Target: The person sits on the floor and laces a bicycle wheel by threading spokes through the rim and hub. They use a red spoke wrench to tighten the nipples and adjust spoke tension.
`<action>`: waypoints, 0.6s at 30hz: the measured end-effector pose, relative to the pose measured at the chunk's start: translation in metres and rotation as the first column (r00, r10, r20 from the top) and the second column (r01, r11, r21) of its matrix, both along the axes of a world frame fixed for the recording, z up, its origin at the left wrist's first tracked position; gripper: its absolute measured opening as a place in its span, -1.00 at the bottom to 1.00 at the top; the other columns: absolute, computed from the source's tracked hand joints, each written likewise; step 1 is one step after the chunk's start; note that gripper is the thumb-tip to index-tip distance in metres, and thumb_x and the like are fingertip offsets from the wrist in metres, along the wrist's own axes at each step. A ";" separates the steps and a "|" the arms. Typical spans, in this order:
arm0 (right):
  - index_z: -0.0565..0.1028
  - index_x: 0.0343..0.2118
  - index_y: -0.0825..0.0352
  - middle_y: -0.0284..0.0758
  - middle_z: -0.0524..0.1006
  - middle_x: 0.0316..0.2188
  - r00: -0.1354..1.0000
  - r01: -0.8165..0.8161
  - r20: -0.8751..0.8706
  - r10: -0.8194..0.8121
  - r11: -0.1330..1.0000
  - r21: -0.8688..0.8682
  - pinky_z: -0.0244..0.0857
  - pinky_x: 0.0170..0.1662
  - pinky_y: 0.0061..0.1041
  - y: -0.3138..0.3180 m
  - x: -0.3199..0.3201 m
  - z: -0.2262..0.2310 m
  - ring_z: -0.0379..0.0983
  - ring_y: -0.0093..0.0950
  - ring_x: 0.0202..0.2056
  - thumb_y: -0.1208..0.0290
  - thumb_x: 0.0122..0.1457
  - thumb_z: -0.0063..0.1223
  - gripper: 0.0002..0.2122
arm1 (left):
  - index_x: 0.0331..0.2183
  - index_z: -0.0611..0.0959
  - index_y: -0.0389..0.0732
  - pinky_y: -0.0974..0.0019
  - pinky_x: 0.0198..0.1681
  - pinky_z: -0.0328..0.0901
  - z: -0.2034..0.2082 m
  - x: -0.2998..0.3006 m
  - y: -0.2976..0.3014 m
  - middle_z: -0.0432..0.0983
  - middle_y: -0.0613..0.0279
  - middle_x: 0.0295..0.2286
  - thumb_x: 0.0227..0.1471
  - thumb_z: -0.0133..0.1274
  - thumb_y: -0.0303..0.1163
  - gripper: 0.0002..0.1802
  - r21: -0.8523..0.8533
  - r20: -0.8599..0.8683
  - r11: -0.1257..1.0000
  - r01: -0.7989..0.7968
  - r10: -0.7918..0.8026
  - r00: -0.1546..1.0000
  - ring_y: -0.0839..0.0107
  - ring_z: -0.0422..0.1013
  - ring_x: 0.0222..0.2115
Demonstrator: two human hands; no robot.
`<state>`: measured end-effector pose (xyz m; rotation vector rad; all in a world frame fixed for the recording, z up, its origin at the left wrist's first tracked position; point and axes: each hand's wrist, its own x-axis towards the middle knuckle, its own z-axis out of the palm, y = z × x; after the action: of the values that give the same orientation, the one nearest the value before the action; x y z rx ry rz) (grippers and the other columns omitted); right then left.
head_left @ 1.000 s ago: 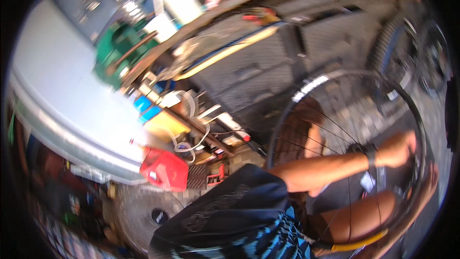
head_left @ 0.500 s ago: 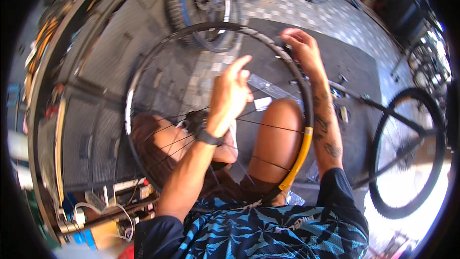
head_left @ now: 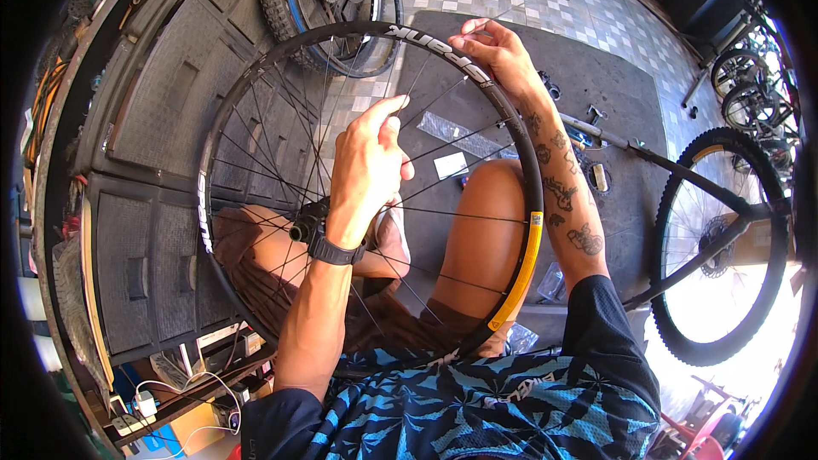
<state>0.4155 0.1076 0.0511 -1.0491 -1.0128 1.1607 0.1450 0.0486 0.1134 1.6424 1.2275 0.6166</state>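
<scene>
A black bicycle wheel without a tyre, its rim (head_left: 530, 166) marked with white lettering and a yellow strip, leans against my lap. Thin dark spokes run from its hub (head_left: 311, 220). My left hand (head_left: 368, 160) is inside the wheel's circle, fingers curled and index finger reaching along a spoke (head_left: 417, 78) near the upper rim; the exact contact is partly hidden. Just outside the upper right rim, my right hand (head_left: 497, 53) has its fingertips pinched together. A very thin rod or wire seems to stick out from them, too fine to name.
A bicycle frame (head_left: 682, 175) with its wheel (head_left: 665, 324) lies at the right on a dark mat (head_left: 626, 102). A white card (head_left: 450, 165) and a clear plastic strip (head_left: 460, 135) rest there. Dark drawers (head_left: 158, 85) line the left; another tyred wheel (head_left: 281, 0) stands beyond.
The view has shifted, so the wheel and both hands appear further left and are sharper. Both hands keep nearly the same place relative to the rim; the right fingers are drawn closer together.
</scene>
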 end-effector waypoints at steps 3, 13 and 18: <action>0.48 -0.10 0.28 -0.28 0.67 -0.13 1.000 -0.008 -0.011 0.008 1.000 -0.013 0.45 -0.27 -0.73 0.002 0.003 -0.003 0.60 -0.65 -0.24 0.51 0.29 0.25 -0.81 | 0.22 0.54 -0.09 0.44 -0.77 0.14 -0.002 0.001 0.000 0.47 0.27 -0.69 0.43 -0.14 -0.37 -0.59 -0.012 -0.020 1.000 0.013 -0.013 1.000 0.62 0.24 -0.80; 0.49 -0.12 0.26 -0.47 0.61 -0.35 0.989 0.104 -0.101 -0.105 0.995 -0.008 0.09 -0.52 -0.75 -0.007 0.021 -0.030 0.28 -0.79 -0.53 0.50 0.27 0.26 -0.81 | 0.14 0.56 -0.17 0.43 -0.74 0.25 -0.008 0.003 0.004 0.52 0.19 -0.64 0.45 -0.17 -0.36 -0.65 -0.084 0.031 0.996 -0.032 0.035 0.999 0.58 0.34 -0.78; 0.59 -0.16 0.24 -0.58 0.50 -0.52 0.965 0.252 0.107 -0.239 0.958 -0.135 0.00 -0.58 -0.69 -0.042 0.073 -0.135 0.18 -0.78 -0.62 0.37 0.24 0.31 -0.83 | -0.01 0.56 -0.27 0.43 -0.71 0.28 -0.014 0.008 0.002 0.55 0.17 -0.60 0.45 -0.11 -0.28 -0.71 0.036 0.006 0.996 -0.080 0.080 0.997 0.57 0.39 -0.74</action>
<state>0.4882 0.0652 -0.0842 -1.3166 -0.8460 1.0023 0.1531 0.0508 0.0995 1.6272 1.2912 0.6952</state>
